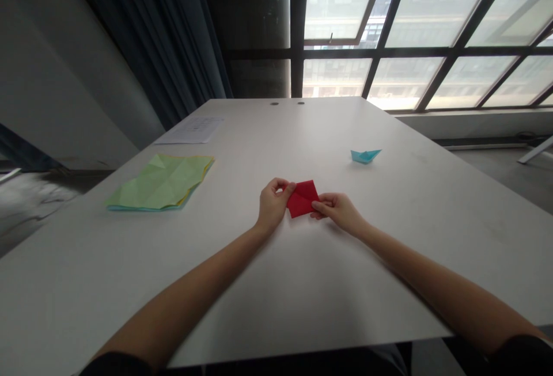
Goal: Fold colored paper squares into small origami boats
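Pinching small folded red paper piece (302,198) w/ both left hand (272,203) & right hand (339,210) fingertips on white table (302,295), probably risking crooked crease if grip slipping.

One folded red paper (302,198), one blue paper boat (365,155), one stack of coloured sheets (162,183) (green on top), one white printed sheet (190,130), one bench (276,284).

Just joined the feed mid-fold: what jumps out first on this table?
The red folded paper at table centre, pinched between the left hand and right hand. Far right sits a small blue paper boat; to the left lies a stack of creased green sheets.
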A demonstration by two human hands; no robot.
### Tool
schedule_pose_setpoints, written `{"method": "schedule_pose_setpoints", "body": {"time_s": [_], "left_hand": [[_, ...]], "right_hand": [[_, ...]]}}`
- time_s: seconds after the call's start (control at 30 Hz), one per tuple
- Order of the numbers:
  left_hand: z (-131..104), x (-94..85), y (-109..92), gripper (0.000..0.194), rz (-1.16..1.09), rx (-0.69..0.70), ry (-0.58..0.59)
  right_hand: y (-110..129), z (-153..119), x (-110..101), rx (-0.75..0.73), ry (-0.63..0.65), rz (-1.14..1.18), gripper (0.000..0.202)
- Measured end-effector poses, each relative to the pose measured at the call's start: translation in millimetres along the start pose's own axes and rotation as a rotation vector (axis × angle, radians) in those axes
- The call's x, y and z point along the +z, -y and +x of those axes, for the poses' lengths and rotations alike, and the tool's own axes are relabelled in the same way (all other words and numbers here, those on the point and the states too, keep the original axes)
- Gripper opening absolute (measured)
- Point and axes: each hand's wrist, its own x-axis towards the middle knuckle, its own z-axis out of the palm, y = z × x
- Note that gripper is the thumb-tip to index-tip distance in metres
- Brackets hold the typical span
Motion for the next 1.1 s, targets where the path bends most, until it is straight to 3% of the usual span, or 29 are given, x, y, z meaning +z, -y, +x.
{"method": "schedule_pose_setpoints", "body": {"time_s": [0.23,0.47,0.7,0.9,1.0,1.1], "left_hand": [[1,4.1,1,0.030,-0.025,0.042,0.048],[-2,0.4,-1,0.034,0.117,-0.045,0.224],[4,-3.0,0,0.031,0.049,-0.087,0.238],[8,-3.1,7,0.040,0.007,-0.042,0.147],[12,-4.1,9,0.031,-0.062,-0.110,0.122],[15,-7.4,8,0.028,-0.111,-0.209,0.152]], "right_hand": [[0,7,-19,-0.083,-0.086,-0.186,0.034],[4,6,-27,-0.104,-0.093,-0.310,0.032],[-2,8,-26,-0.153,-0.039,-0.125,0.035],[-4,9,-24,-0.118,-0.178,-0.039,0.035],[-4,9,-22,-0.082,-0.135,-0.014,0.038],[-4,8,-23,-0.181,-0.131,-0.056,0.038]]}}
